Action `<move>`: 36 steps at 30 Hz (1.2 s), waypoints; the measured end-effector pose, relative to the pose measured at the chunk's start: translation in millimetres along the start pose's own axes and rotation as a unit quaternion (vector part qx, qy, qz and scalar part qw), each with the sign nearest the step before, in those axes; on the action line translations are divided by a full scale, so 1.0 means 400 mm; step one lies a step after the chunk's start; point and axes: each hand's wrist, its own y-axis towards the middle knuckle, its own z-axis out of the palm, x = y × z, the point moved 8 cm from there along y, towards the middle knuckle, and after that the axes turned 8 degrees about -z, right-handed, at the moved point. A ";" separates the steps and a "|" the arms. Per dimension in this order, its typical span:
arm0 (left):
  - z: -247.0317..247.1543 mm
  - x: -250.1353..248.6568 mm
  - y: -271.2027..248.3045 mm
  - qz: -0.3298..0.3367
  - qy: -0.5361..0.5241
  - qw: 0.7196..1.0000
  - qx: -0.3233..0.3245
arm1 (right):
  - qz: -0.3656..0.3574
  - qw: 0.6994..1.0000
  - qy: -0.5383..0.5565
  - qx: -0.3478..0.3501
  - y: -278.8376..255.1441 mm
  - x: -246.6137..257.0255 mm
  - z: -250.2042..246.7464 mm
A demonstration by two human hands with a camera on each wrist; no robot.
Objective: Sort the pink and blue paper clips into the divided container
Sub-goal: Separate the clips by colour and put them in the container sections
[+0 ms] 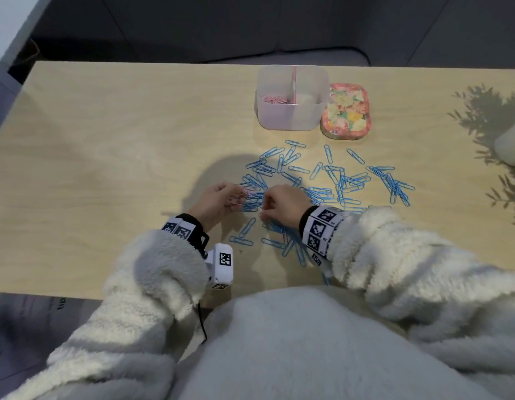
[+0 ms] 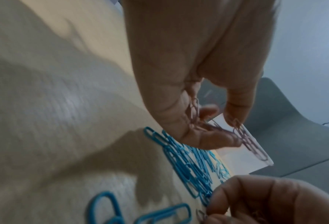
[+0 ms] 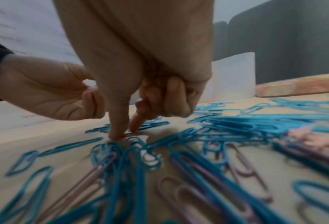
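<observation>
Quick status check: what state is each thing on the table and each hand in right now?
Divided container: open, upright; pink clips in its left compartment, right compartment looks empty.
Floral lid: off, lying flat beside the container.
Blue paper clips: scattered loose on the table, unsorted.
Left hand: holds several pink paper clips.
Right hand: thumb and forefinger tips down among the clips, other fingers curled.

Fluffy white fleece sleeves [image 1: 394, 249], black-and-white coded wristbands [image 1: 322, 226], a white tagged camera block [image 1: 221, 265] with black cable.
</observation>
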 end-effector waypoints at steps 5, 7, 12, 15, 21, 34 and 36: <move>0.031 0.024 -0.006 -0.067 -0.020 0.996 0.056 | -0.037 0.996 -0.035 0.078 0.008 0.005 0.021; 0.048 0.027 -0.014 -0.075 0.022 0.994 0.070 | -0.029 0.997 -0.004 0.068 0.003 -0.013 0.003; 0.102 0.047 -0.019 -0.043 0.157 0.978 0.130 | 0.050 0.959 0.277 -0.028 -0.064 -0.102 -0.074; 0.128 0.068 -0.021 -0.069 0.192 0.967 0.154 | 0.064 0.945 0.321 -0.006 -0.121 -0.123 -0.061; 0.172 0.085 -0.040 -0.138 0.234 0.954 0.129 | 0.029 0.999 0.006 0.017 -0.180 -0.125 -0.018; 0.209 0.055 -0.054 0.079 0.647 0.757 -0.048 | 0.107 0.987 0.113 -0.043 -0.190 -0.192 -0.021; 0.214 0.053 -0.056 0.079 0.653 0.752 -0.050 | 0.125 0.974 0.179 -0.054 -0.193 -0.217 -0.034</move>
